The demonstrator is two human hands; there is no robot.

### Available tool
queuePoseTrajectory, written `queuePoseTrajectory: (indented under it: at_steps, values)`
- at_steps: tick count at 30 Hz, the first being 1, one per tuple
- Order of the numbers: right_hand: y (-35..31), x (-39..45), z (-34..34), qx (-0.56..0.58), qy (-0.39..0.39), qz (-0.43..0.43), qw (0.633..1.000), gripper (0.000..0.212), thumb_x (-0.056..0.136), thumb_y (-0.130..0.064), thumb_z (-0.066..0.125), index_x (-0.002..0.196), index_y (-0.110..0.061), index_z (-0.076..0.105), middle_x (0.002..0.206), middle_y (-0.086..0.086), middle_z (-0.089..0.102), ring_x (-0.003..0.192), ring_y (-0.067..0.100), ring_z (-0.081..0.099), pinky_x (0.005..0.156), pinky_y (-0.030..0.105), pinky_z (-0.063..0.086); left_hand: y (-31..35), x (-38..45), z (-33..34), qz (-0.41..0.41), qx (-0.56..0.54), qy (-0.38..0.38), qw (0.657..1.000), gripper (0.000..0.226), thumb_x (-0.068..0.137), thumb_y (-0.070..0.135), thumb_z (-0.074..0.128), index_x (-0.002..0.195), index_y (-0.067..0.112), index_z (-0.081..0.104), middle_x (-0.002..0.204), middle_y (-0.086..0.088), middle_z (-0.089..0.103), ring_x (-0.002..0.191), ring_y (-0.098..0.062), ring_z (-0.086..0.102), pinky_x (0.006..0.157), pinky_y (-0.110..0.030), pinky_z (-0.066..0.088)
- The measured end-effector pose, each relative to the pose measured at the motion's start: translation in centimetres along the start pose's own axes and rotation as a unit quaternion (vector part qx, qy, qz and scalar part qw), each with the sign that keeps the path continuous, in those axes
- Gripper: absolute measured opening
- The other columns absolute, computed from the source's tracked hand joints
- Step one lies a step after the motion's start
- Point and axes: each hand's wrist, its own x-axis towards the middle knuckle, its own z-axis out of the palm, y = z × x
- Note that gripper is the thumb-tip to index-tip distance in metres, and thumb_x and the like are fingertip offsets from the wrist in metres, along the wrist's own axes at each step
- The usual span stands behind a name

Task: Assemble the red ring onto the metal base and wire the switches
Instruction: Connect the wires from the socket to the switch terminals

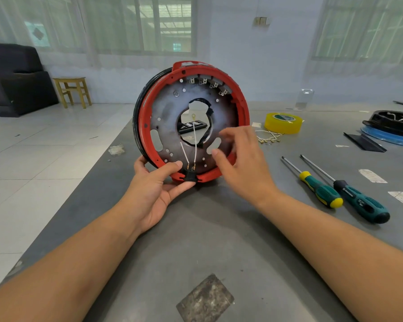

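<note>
The red ring sits around the round metal base, and the whole assembly stands on edge on the grey table. A row of switches lines the ring's upper inside. Two white wires run from the centre hole down to a small black switch at the bottom rim. My left hand grips the lower rim by that switch, thumb on the metal face. My right hand hovers in front of the lower right of the base, fingers loosely bent, holding nothing.
Two green-handled screwdrivers lie to the right. A yellow tape roll and loose wires with terminals lie behind them. A black part on a blue ring is at far right. The table's left edge drops to a tiled floor.
</note>
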Motion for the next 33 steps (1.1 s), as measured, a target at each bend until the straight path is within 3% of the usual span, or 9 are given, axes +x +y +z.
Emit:
queuePoseTrajectory:
  at_steps: [3, 6, 11, 15, 17, 21, 24, 29, 33]
  values:
    - [1.8, 0.0, -0.3, -0.020, 0.077, 0.034, 0.996, 0.055, 0.092, -0.028, 0.070, 0.138, -0.010, 0.046, 0.140, 0.007, 0.042, 0.128, 0.022, 0.043, 0.109, 0.046, 0.041, 0.2, -0.1, 0.2, -0.012, 0.005, 0.012, 1.000, 0.051, 0.089, -0.002, 0.076, 0.122, 0.024, 0.048, 0.120, -0.016, 0.066, 0.104, -0.043, 0.075, 0.077, -0.051, 0.065]
    - [2.5, -0.4, -0.4, 0.095, 0.005, 0.186, 0.978, 0.081, 0.089, -0.052, 0.063, 0.154, -0.021, 0.029, 0.157, 0.000, 0.033, 0.134, 0.020, 0.047, 0.113, 0.048, 0.041, 0.4, -0.3, 0.4, -0.017, 0.016, 0.012, 1.000, 0.053, 0.091, 0.006, 0.076, 0.128, 0.030, 0.046, 0.119, -0.017, 0.069, 0.100, -0.048, 0.075, 0.074, -0.048, 0.065]
    - [3.1, -0.5, 0.3, 0.222, -0.072, 0.272, 0.934, 0.059, 0.081, -0.065, 0.056, 0.136, -0.046, 0.048, 0.123, -0.014, 0.068, 0.108, 0.009, 0.069, 0.103, 0.047, 0.053, 0.5, -0.7, 0.6, 0.035, 0.111, 0.008, 0.993, 0.072, 0.097, 0.031, 0.074, 0.148, 0.057, 0.030, 0.112, -0.005, 0.080, 0.091, -0.046, 0.078, 0.072, -0.046, 0.065]
    - [2.8, -0.7, 1.3, 0.204, -0.054, 0.298, 0.931, 0.051, 0.078, -0.065, 0.058, 0.126, -0.048, 0.054, 0.102, -0.012, 0.076, 0.103, 0.016, 0.070, 0.096, 0.048, 0.055, 0.7, -0.6, 0.2, 0.163, 0.385, 0.087, 0.904, 0.063, 0.101, 0.061, 0.054, 0.156, 0.047, 0.026, 0.119, 0.003, 0.072, 0.081, -0.020, 0.078, 0.070, -0.037, 0.064]
    - [2.7, -0.7, 1.6, 0.203, -0.050, 0.310, 0.927, 0.055, 0.076, -0.066, 0.058, 0.126, -0.046, 0.055, 0.098, -0.011, 0.076, 0.101, 0.016, 0.070, 0.095, 0.047, 0.055, 0.8, -0.5, -0.5, 0.177, 0.473, 0.118, 0.855, 0.065, 0.100, 0.067, 0.047, 0.150, 0.026, 0.040, 0.136, -0.006, 0.060, 0.123, -0.025, 0.063, 0.102, -0.044, 0.055]
    - [2.4, -0.7, 1.7, 0.185, -0.062, 0.321, 0.927, 0.076, 0.072, -0.078, 0.053, 0.138, -0.042, 0.047, 0.102, -0.010, 0.074, 0.099, 0.017, 0.070, 0.095, 0.046, 0.055, 1.0, -0.9, -0.3, 0.147, 0.543, 0.165, 0.810, 0.048, 0.100, 0.058, 0.042, 0.114, 0.015, 0.058, 0.154, -0.015, 0.040, 0.146, -0.036, 0.027, 0.120, -0.043, 0.019]
    - [2.1, -0.8, 1.5, 0.148, -0.080, 0.299, 0.939, 0.076, 0.075, -0.079, 0.045, 0.141, -0.041, 0.043, 0.093, -0.008, 0.073, 0.093, 0.020, 0.069, 0.090, 0.042, 0.055, 1.1, -1.1, 0.0, 0.132, 0.537, 0.178, 0.814, 0.059, 0.102, 0.053, 0.041, 0.135, 0.006, 0.052, 0.158, -0.017, 0.037, 0.147, -0.041, 0.026, 0.125, -0.053, 0.021]
    - [1.7, -1.1, 1.3, 0.047, -0.117, 0.260, 0.957, 0.051, 0.095, -0.071, 0.036, 0.123, -0.036, 0.060, 0.080, -0.018, 0.065, 0.081, -0.001, 0.059, 0.066, 0.007, 0.035, 1.2, -1.6, 0.4, 0.148, 0.525, 0.186, 0.817, 0.072, 0.102, 0.049, 0.042, 0.162, 0.014, 0.020, 0.153, -0.015, 0.048, 0.144, -0.041, 0.038, 0.121, -0.059, 0.026]
    - [1.2, -1.6, 1.1, -0.018, -0.125, 0.224, 0.966, 0.058, 0.097, -0.074, 0.023, 0.089, -0.031, 0.061, 0.065, -0.012, 0.060, 0.069, -0.005, 0.056, 0.056, 0.011, 0.034, 1.3, -1.5, 0.4, 0.151, 0.509, 0.178, 0.829, 0.067, 0.104, 0.032, 0.044, 0.163, 0.018, 0.018, 0.156, -0.013, 0.047, 0.145, -0.037, 0.040, 0.122, -0.057, 0.028]
